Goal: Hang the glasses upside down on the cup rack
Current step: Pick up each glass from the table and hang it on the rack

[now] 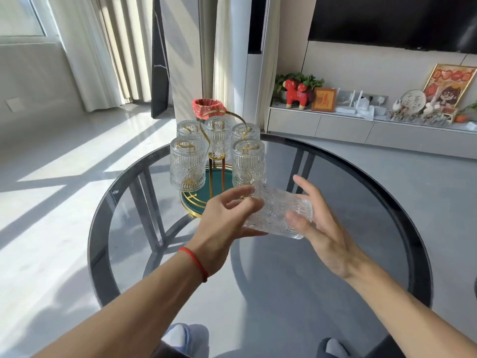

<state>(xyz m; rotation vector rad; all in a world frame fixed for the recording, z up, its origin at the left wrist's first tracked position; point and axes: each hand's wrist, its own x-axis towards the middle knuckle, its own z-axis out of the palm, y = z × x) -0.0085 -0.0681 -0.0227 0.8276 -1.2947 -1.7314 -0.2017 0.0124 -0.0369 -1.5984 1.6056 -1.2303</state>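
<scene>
A clear ribbed glass (277,211) lies tilted on its side in the air above the table, between both hands. My left hand (227,219) grips its left end with fingers and thumb. My right hand (317,223) cups its right end with the palm and spread fingers. Just behind stands the cup rack (215,156), gold wire on a round green base (196,200). Several matching glasses hang upside down on it, among them one at front left (187,166) and one at front right (248,162).
The rack stands on a round dark glass table (387,202) with a black rim. A bin with a red bag (207,105) is on the floor behind the rack. A low TV cabinet (361,125) with ornaments runs along the right wall. My feet (185,337) show below.
</scene>
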